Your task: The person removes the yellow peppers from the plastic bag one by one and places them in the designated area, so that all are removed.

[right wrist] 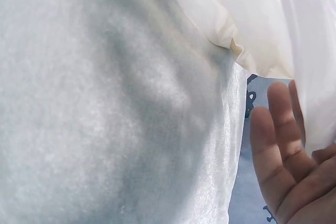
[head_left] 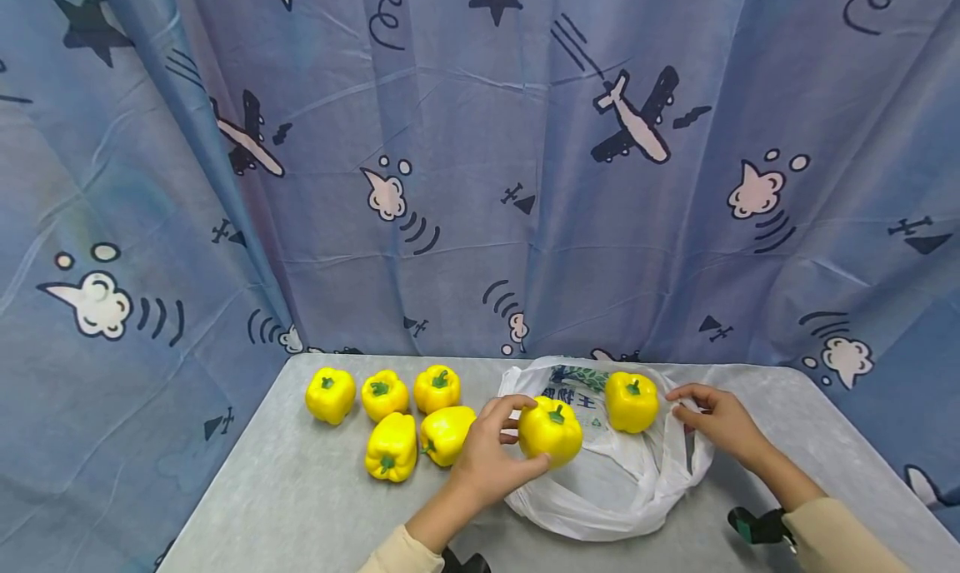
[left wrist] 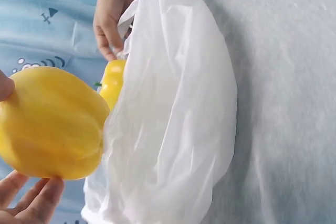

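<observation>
My left hand (head_left: pixel 497 455) grips a yellow bell pepper (head_left: pixel 551 433) between thumb and fingers, over the left side of a white plastic bag (head_left: pixel 600 519). In the left wrist view the held pepper (left wrist: pixel 55 124) appears large beside the bag's side (left wrist: pixel 178 103). The bag lies with its mouth spread wide, dark print and a green leaf design on its inside. Another yellow bell pepper (head_left: pixel 632 402) sits within the bag at its back right. At the bag's right rim my right hand (head_left: pixel 716 421) pinches the plastic; in the right wrist view its fingers (right wrist: pixel 283 135) are beside the white film.
Left of the bag, several yellow bell peppers (head_left: pixel 386 395) stand or lie in a loose group on the grey-white tabletop (head_left: pixel 285 506). Behind the table's far edge hangs a blue curtain (head_left: pixel 465 290) printed with planes and stars.
</observation>
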The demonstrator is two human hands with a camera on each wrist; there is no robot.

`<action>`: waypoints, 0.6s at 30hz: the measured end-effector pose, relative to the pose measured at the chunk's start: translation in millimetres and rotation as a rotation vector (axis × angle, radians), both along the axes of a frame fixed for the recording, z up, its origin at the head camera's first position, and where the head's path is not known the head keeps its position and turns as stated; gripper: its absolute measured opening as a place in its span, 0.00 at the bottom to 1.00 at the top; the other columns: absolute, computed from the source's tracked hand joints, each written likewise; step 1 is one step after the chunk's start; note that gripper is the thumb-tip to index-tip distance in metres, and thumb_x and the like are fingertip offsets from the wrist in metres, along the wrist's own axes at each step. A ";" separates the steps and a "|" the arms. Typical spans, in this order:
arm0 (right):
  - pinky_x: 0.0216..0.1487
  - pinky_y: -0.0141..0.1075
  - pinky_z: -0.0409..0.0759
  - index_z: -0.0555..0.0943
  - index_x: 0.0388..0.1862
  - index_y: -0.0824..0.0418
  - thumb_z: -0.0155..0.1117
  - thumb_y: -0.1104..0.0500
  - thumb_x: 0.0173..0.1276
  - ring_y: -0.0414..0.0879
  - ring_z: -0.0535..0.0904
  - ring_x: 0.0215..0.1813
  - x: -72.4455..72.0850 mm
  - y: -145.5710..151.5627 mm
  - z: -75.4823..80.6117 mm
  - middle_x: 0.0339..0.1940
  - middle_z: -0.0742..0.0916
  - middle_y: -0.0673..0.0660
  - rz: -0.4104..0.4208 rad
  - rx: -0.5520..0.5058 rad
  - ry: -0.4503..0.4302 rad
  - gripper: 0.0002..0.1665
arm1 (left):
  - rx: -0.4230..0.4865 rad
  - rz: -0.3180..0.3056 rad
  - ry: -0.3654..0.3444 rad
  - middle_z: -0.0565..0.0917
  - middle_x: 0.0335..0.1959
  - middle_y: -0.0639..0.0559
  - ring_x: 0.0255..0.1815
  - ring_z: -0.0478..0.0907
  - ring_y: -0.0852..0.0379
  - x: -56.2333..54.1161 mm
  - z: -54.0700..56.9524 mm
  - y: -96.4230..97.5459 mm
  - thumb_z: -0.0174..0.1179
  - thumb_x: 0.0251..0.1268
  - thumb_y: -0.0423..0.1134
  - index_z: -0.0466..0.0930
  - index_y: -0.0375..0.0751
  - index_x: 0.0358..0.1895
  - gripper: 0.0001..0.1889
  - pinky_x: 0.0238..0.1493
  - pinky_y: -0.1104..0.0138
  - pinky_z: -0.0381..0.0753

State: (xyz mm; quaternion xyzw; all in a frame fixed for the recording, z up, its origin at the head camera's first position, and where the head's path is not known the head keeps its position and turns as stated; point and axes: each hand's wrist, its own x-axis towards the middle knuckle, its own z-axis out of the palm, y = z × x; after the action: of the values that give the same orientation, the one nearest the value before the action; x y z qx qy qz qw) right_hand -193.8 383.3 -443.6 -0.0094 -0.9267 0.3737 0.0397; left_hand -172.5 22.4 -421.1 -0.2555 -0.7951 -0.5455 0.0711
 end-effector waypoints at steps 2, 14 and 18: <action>0.31 0.30 0.77 0.79 0.53 0.65 0.61 0.55 0.69 0.43 0.79 0.31 -0.5 0.6 -0.2 0.51 0.82 0.68 0.002 0.004 0.000 0.19 | 0.000 0.007 -0.002 0.78 0.53 0.52 0.47 0.81 0.53 0.1 1.1 -5.5 0.72 0.43 0.38 0.75 0.52 0.54 0.29 0.44 0.66 0.84; 0.32 0.30 0.77 0.80 0.53 0.64 0.60 0.56 0.68 0.42 0.79 0.31 -4.6 1.5 -2.7 0.47 0.84 0.64 0.000 0.005 -0.008 0.18 | 0.026 0.109 0.014 0.77 0.52 0.51 0.46 0.82 0.52 -1.8 8.5 -40.9 0.71 0.44 0.37 0.74 0.53 0.55 0.29 0.45 0.64 0.85; 0.31 0.30 0.76 0.80 0.53 0.64 0.60 0.56 0.69 0.42 0.78 0.31 -5.6 2.7 -4.0 0.48 0.84 0.65 0.003 0.011 -0.005 0.18 | 0.040 0.156 0.017 0.77 0.53 0.51 0.46 0.81 0.52 -3.0 11.5 -52.0 0.70 0.44 0.36 0.74 0.53 0.55 0.29 0.44 0.67 0.84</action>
State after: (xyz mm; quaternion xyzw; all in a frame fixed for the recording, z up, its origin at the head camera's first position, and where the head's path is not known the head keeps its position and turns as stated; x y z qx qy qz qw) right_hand -199.4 386.0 -447.7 -0.0088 -0.9287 0.3688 0.0368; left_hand -175.4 -29.6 -409.6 -0.1961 -0.8010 -0.5517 0.1252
